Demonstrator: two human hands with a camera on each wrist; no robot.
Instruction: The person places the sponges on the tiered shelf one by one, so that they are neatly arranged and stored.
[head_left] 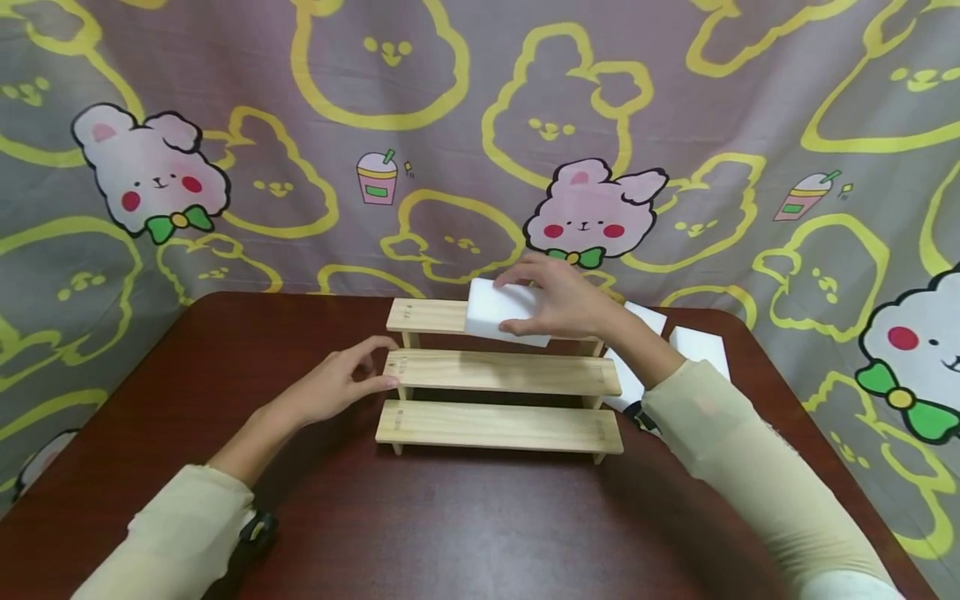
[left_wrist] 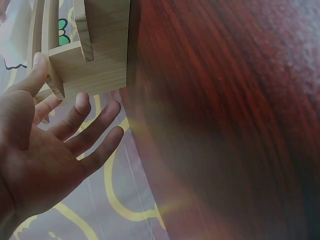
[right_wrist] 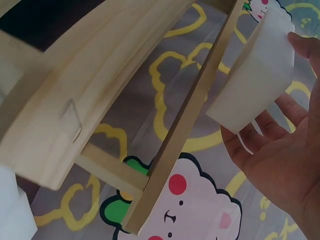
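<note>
A three-tier wooden shelf rack (head_left: 495, 371) stands on the dark table, its tiers rising like steps toward the back. My right hand (head_left: 566, 300) grips a white rectangular block (head_left: 495, 308), thumb on the near side and fingers over the far side. In the head view the block overlaps the middle of the top tier (head_left: 427, 317). From the right wrist, the block (right_wrist: 260, 70) shows smooth, plain faces beside the top board (right_wrist: 175, 135). At the rack's left end is my left hand (head_left: 337, 383), fingers spread loosely, thumb and forefinger at the middle tier's end (left_wrist: 56, 80).
More white blocks (head_left: 701, 350) lie on the table to the right of the rack, partly behind my right forearm. A patterned curtain (head_left: 450, 167) hangs right behind the table's back edge. The reddish-brown tabletop (head_left: 450, 525) extends in front of the rack.
</note>
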